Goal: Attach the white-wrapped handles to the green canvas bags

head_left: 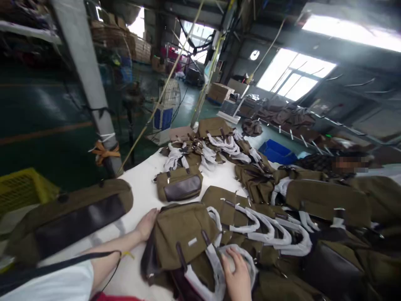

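From the head camera I see my left hand [146, 223] laid flat, fingers out, against the left edge of an olive canvas bag [183, 238] at about 6 o'clock on the white table [140, 190]. My right hand [238, 276], at 5 o'clock, curls loosely over the bag's white-wrapped handle [219, 267]; I cannot tell whether it truly grips it.

By my judgement, the work sits mid-way. One bag lies alone at 12 o'clock of my hands [179, 187], a heap with wrapped handles spreads from 1 to 3 o'clock [269, 228], another heap sits farther back [216, 142], and a long bag lies at 9 o'clock [69, 217]. How many are finished I cannot tell.

The bag under my hands carries a small pale label [192, 241]; its writing is too small to read. No other lettering is legible.
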Action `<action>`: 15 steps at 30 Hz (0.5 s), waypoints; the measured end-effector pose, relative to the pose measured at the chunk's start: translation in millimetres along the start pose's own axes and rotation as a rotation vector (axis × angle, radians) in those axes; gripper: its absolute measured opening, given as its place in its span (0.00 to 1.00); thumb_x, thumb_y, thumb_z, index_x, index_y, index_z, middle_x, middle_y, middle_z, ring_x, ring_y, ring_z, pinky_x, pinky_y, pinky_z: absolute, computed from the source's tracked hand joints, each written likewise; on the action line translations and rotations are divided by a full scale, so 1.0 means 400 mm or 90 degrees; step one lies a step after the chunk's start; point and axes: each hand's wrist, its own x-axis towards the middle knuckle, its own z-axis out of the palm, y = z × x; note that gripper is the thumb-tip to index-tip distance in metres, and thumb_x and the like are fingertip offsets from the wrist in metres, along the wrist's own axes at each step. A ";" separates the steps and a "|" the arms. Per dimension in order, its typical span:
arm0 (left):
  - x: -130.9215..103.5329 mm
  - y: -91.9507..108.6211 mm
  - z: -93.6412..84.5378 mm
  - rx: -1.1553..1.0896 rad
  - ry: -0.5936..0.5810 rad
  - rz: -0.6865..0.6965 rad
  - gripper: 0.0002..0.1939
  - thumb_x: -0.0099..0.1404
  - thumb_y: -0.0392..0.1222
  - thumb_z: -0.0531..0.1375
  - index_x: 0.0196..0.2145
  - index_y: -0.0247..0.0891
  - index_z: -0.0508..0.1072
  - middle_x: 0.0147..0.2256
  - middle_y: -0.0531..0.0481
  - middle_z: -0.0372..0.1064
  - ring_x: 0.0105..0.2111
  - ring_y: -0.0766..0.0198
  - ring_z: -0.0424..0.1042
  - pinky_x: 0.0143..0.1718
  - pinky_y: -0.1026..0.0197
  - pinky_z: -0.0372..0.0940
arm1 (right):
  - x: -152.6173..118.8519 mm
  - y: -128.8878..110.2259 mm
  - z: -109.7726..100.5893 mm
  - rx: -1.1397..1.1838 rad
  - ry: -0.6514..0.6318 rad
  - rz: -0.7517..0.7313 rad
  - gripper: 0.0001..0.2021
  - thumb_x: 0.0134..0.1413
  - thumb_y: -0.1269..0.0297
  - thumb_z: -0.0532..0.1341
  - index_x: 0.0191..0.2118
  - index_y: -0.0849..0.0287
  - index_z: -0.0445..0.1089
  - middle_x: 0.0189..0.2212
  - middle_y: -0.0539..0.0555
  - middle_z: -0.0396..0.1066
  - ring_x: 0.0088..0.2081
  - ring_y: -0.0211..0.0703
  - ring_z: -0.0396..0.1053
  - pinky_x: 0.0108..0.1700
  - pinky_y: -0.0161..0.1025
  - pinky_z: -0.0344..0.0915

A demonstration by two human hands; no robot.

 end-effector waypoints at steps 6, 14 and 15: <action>-0.189 -0.070 -0.001 0.023 0.031 -0.091 0.32 0.64 0.39 0.50 0.64 0.25 0.55 0.67 0.33 0.52 0.67 0.52 0.50 0.67 0.56 0.44 | -0.272 -0.023 0.050 0.066 -0.042 0.147 0.35 0.47 0.36 0.54 0.50 0.62 0.71 0.54 0.67 0.72 0.58 0.65 0.66 0.62 0.58 0.62; -0.333 -0.011 -0.026 -0.054 0.089 -0.078 0.31 0.64 0.40 0.51 0.63 0.25 0.58 0.63 0.33 0.60 0.64 0.53 0.58 0.64 0.58 0.51 | -0.319 -0.096 0.062 0.275 -0.033 0.302 0.38 0.41 0.37 0.57 0.50 0.65 0.68 0.46 0.69 0.77 0.48 0.61 0.75 0.46 0.49 0.74; -0.344 0.007 -0.036 -0.067 0.103 -0.076 0.31 0.65 0.41 0.50 0.63 0.25 0.57 0.63 0.33 0.59 0.64 0.52 0.58 0.64 0.57 0.51 | -0.317 -0.097 0.065 0.287 -0.037 0.302 0.35 0.41 0.38 0.56 0.47 0.64 0.69 0.44 0.68 0.77 0.47 0.61 0.76 0.44 0.49 0.75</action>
